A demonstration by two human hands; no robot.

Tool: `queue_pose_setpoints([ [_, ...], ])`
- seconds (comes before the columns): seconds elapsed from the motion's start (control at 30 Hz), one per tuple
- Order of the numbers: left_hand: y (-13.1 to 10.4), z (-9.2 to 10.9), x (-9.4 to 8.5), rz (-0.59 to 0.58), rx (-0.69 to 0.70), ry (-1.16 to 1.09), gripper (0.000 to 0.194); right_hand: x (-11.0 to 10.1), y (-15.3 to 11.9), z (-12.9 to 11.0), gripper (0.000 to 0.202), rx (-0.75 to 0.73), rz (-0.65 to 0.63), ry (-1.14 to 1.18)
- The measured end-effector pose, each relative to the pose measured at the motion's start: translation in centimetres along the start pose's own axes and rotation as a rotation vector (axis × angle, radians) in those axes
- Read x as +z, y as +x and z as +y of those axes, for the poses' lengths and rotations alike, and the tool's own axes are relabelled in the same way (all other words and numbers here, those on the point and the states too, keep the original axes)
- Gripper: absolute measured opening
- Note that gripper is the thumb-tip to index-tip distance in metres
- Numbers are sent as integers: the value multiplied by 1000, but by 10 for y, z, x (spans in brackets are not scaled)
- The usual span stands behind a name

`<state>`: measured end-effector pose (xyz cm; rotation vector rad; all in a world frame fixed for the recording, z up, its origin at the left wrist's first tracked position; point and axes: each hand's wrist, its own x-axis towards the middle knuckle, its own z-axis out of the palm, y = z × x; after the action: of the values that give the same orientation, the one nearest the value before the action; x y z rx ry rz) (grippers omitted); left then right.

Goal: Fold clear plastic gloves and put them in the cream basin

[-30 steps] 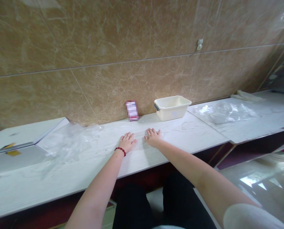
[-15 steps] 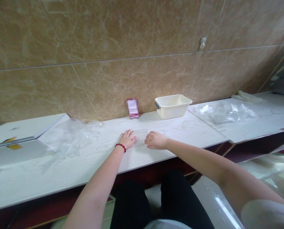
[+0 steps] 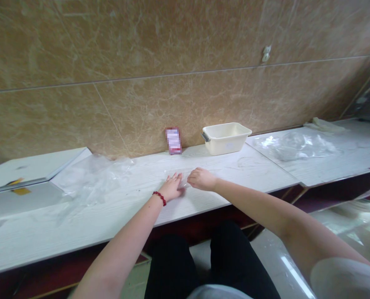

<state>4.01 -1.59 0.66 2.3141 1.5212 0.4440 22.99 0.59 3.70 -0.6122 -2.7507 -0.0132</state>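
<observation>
A thin sheet of clear plastic film [image 3: 185, 181], perhaps a small bag, lies on the white countertop [image 3: 203, 199] between my two hands. My left hand [image 3: 171, 187], with a red bead bracelet at the wrist, rests on it, fingers apart and palm down. From the other side my right hand [image 3: 201, 179] pinches the plastic's right part between closed fingertips. The film is so transparent that its outline is hard to follow, and my left hand covers part of it.
A cream plastic tub [image 3: 227, 143] and a small blurred red-and-white packet [image 3: 174, 141] stand by the tiled wall. Crumpled clear plastic [image 3: 98, 174] and a white box [image 3: 32, 174] lie at left. More clear plastic [image 3: 293, 146] and a pale glove-like item [image 3: 324, 126] lie at right.
My left hand has shifted slightly right and turned onto the plastic. My right hand's fingers have drawn together at its edge, and the clear film now shows between the hands.
</observation>
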Motion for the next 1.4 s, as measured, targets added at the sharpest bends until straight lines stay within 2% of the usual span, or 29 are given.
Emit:
queue_pose_setpoints([
  [0.13, 8, -3, -6, 5, -55, -261, 43, -4, 2, -2, 24, 71, 21, 87],
  [0.27, 12, 3, -36, -2, -70, -453, 27, -12, 3, 4, 38, 262, 175, 369],
  [0.33, 10, 10, -56, -87, -79, -663, 22, -14, 4, 12, 44, 406, 284, 575],
  [0.4, 7, 16, -74, -221, -122, -888, 25, -15, 5, 21, 47, 560, 318, 831],
  [0.47, 3, 20, -87, -240, -178, -1107, 30, -15, 6, 26, 53, 659, 233, 1122],
  [0.57, 2, 17, -96, -170, -211, -1319, 30, -15, 9, 26, 66, 638, 50, 1483],
  [0.67, 8, 5, -91, -129, -246, -1440, 28, -11, 18, 26, 51, 591, -24, 1674],
  [0.77, 18, -14, -79, -110, -306, -1573, 26, 1, 34, 34, 31, 571, -70, 1764],
  [0.9, 27, -42, -59, -62, -335, -1684, 28, 20, 59, 52, 24, 658, -78, 1749],
  [1.03, 29, -62, -49, -101, -298, -1669, 39, 34, 71, 64, 28, 707, -70, 1665],
  [1.2, 33, -71, -44, -113, -279, -1596, 39, 47, 69, 72, 29, 619, -30, 1639],
  [1.33, 37, -71, -38, -43, -314, -1539, 20, 52, 69, 77, 20, 662, 92, 1615],
  [1.4, 37, -72, -37, -13, -318, -1526, 12, 52, 70, 78, 14, 670, 114, 1603],
])
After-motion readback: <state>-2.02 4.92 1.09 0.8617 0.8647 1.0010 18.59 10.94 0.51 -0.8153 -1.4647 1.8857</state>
